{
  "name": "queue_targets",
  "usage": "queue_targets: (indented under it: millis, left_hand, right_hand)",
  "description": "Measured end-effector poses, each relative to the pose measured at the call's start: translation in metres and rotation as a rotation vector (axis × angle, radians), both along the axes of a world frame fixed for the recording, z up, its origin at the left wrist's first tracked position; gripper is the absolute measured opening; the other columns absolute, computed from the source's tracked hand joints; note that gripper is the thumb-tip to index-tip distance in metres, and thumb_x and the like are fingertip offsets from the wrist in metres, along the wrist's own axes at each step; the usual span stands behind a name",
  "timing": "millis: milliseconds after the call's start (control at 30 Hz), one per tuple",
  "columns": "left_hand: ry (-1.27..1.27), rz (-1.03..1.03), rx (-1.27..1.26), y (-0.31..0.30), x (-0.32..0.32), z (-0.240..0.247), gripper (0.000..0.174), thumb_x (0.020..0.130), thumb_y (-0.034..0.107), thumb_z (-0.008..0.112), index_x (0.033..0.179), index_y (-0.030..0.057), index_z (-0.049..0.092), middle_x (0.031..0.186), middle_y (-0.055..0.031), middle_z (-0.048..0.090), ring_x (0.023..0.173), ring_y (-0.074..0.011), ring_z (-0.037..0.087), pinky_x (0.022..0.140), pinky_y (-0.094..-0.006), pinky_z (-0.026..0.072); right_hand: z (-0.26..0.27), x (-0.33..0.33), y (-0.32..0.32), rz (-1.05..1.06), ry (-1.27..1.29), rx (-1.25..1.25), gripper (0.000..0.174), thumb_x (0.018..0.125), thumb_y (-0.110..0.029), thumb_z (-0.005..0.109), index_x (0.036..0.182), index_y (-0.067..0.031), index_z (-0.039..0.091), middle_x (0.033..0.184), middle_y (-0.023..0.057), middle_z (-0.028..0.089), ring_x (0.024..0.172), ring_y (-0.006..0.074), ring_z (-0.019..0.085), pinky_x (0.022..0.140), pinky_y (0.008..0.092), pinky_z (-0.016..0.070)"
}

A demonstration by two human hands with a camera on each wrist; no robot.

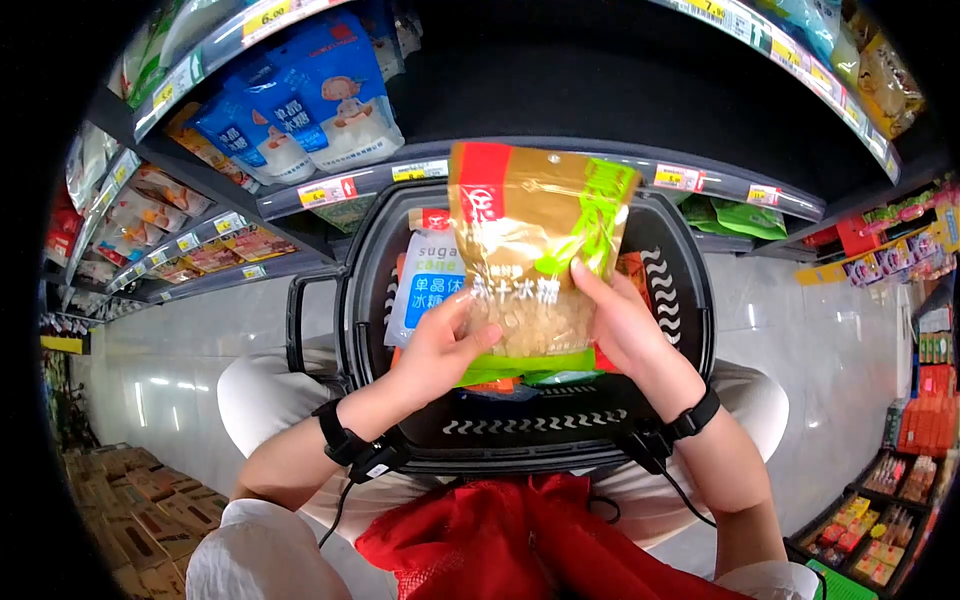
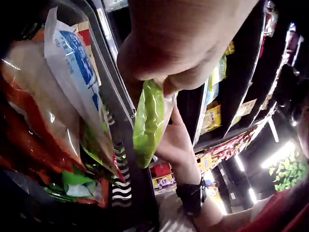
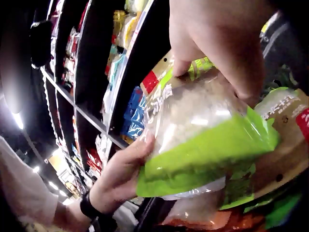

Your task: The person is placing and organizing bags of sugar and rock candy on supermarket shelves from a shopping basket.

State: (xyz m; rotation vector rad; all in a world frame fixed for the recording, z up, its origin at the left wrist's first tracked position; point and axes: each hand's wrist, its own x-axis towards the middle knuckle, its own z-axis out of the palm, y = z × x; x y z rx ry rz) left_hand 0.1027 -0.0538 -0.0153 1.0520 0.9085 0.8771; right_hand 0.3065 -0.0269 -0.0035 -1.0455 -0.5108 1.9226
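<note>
Pouch of amber rock sugar, gold and green with a clear window, is held upright in the air between both hands, just above the black shopping basket that sits over the person's knees, and in front of the grey shelf edge. The left hand grips its lower left part, thumb across the front and fingers curled behind; the right hand clasps the right edge, thumb on the front face and fingers round the back, as the right wrist view also shows. Inside the basket, below and behind the pouch, lie a blue-and-white sugar bag and other packets in orange and green. Blue bags stand on the shelf up to the left. I judge the step in hand to be the handling of this pouch between shelf and basket, its front turned to the person; whether it is going in or coming out cannot be told. Either way, a next move calls for a firm hold at both edges and a path that clears the basket rim and the packets lying under it
</note>
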Motion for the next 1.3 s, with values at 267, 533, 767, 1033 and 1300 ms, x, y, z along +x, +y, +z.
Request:
queue_targets:
  millis: [267, 533, 767, 1033, 1300]
  left_hand:
    - [0.176, -0.031, 0.077, -0.006, -0.012, 0.022, 0.049, 0.081, 0.003, 0.056, 0.125, 0.0001, 0.034, 0.108, -0.009, 0.053, 0.097, -0.0123, 0.05, 0.081, -0.0261, 0.0417]
    - [0.025, 0.165, 0.226, 0.026, -0.048, 0.071, 0.046, 0.088, 0.018, 0.046, 0.129, 0.004, 0.03, 0.127, -0.0149, 0.041, 0.114, -0.0217, 0.044, 0.092, -0.0326, 0.0362]
    - [0.147, 0.056, 0.352, 0.053, -0.054, 0.06, 0.039, 0.082, -0.001, 0.047, 0.121, 0.0014, 0.04, 0.116, -0.0131, 0.052, 0.106, -0.0185, 0.05, 0.087, -0.0289, 0.04]
    - [0.362, -0.03, 0.283, 0.057, -0.063, 0.063, 0.036, 0.079, -0.003, 0.051, 0.114, 0.0002, 0.047, 0.107, -0.0094, 0.058, 0.098, -0.0161, 0.056, 0.083, -0.028, 0.0431]
    - [0.376, -0.057, 0.128, 0.076, -0.067, 0.068, 0.042, 0.074, -0.007, 0.053, 0.114, 0.0004, 0.045, 0.102, -0.0134, 0.06, 0.099, -0.0196, 0.056, 0.088, -0.0303, 0.0413]
  right_hand:
    - [-0.002, 0.0, -0.009, -0.024, -0.039, -0.017, 0.034, 0.083, -0.018, 0.057, 0.111, 0.0001, 0.048, 0.109, 0.0098, 0.055, 0.1, 0.0188, 0.052, 0.087, 0.0335, 0.0425]
    - [0.026, 0.021, 0.061, -0.176, 0.08, 0.1, 0.037, 0.09, -0.025, 0.042, 0.122, -0.0059, 0.038, 0.12, 0.0093, 0.049, 0.109, 0.0228, 0.048, 0.095, 0.0394, 0.0354]
    - [0.036, -0.021, 0.213, -0.451, -0.389, 0.598, 0.027, 0.079, -0.009, 0.061, 0.104, -0.0006, 0.053, 0.098, 0.0065, 0.058, 0.087, 0.0163, 0.056, 0.076, 0.0303, 0.0451]
    - [0.002, -0.069, 0.401, -0.497, -0.61, 0.883, 0.029, 0.077, -0.007, 0.063, 0.103, 0.0005, 0.054, 0.095, 0.0081, 0.058, 0.082, 0.0192, 0.056, 0.072, 0.0293, 0.0454]
    - [-0.025, -0.115, 0.455, -0.57, -0.634, 0.971, 0.028, 0.078, -0.008, 0.062, 0.103, 0.0004, 0.054, 0.095, 0.008, 0.058, 0.081, 0.019, 0.056, 0.072, 0.0291, 0.0453]
